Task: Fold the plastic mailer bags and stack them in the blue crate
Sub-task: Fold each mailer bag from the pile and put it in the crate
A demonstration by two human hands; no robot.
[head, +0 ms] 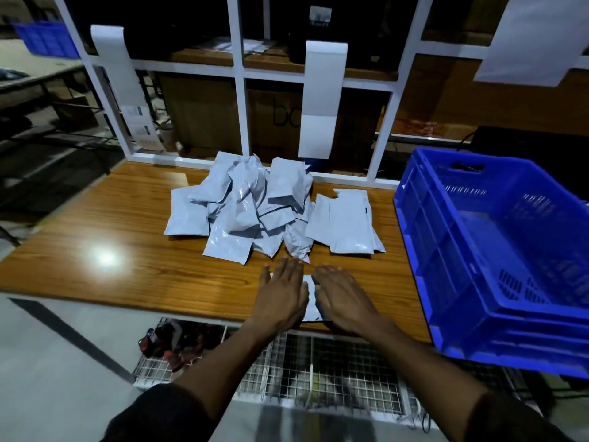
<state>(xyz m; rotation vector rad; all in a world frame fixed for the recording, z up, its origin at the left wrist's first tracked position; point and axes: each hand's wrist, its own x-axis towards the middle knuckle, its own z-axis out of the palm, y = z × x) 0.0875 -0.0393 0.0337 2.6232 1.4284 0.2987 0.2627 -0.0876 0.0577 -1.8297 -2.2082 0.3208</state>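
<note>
Your left hand (pixel 282 296) and right hand (pixel 342 301) lie side by side, fingers straight and spread flat, pressing one small white plastic mailer bag (pixel 309 301) down on the brown wood-grain table (pixel 111 237) near its front edge; neither hand grips anything. Only a strip of the bag shows between your palms, so how far it is folded cannot be told. It looks like you are flattening a crease: slide your palms outward from the middle to push the air out, and keep the edges lined up before you lift. The loose heap of unfolded white mailer bags (pixel 248 212) sits just beyond your fingertips, with a few flat ones (pixel 347 221) to its right. The blue slotted plastic crate (pixel 497 256) waits on your right, apparently holding no bags, so carry the folded bag over flat and start the stack in one corner
</note>
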